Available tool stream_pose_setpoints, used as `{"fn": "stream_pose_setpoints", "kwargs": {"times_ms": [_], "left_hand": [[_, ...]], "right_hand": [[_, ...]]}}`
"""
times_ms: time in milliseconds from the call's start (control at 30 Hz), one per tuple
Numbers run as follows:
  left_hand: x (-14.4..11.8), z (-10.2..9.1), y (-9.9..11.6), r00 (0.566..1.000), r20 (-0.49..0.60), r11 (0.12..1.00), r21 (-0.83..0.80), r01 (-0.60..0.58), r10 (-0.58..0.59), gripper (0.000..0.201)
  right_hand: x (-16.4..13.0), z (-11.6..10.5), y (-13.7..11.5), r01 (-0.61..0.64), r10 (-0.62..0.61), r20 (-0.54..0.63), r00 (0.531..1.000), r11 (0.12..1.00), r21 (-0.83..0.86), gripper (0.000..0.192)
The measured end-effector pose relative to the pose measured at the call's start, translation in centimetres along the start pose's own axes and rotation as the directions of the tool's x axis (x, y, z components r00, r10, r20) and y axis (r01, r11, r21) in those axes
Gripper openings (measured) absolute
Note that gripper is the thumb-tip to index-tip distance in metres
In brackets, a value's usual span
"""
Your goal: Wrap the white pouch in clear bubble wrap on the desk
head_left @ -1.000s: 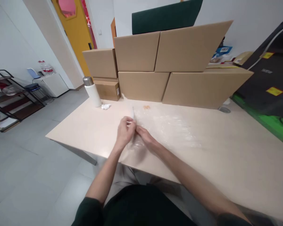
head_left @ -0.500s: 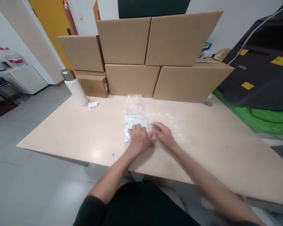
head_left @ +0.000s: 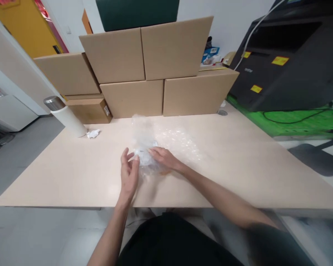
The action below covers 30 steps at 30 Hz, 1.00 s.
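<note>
Resting palm-down, the right hand (head_left: 163, 158) presses the clear plastic packet (head_left: 145, 157) onto the table (head_left: 72, 173) mid-front; left hand (head_left: 129, 174) stands edge-up just beside it, fingers loosely spread, grasping nothing.

No lettering in this view can be read for certain. Small pale lettering (head_left: 248, 70) on the sloped face of the large black machine (head_left: 283, 62) is too blurred to make out. Its two yellow rectangular stickers (head_left: 279, 60) carry print too small to read, as does the white label (head_left: 107, 110) on the end of the small brown cardboard box (head_left: 88, 110).
</note>
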State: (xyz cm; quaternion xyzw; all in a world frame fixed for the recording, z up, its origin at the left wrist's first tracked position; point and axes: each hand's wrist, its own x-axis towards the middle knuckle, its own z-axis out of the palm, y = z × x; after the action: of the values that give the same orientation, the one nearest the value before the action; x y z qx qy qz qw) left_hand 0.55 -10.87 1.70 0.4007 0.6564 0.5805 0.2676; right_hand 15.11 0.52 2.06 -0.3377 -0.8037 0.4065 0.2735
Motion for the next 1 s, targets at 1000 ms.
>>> {"fn": "stream_pose_setpoints", "kwargs": {"times_ms": [1000], "left_hand": [[0.4, 16.2, 1.1, 0.720, 0.657, 0.593, 0.496, -0.634, 0.221, 0.053]], "right_hand": [[2.5, -10.7, 7.5, -0.437, 0.514, -0.288, 0.808, 0.851, 0.293, 0.033]]}}
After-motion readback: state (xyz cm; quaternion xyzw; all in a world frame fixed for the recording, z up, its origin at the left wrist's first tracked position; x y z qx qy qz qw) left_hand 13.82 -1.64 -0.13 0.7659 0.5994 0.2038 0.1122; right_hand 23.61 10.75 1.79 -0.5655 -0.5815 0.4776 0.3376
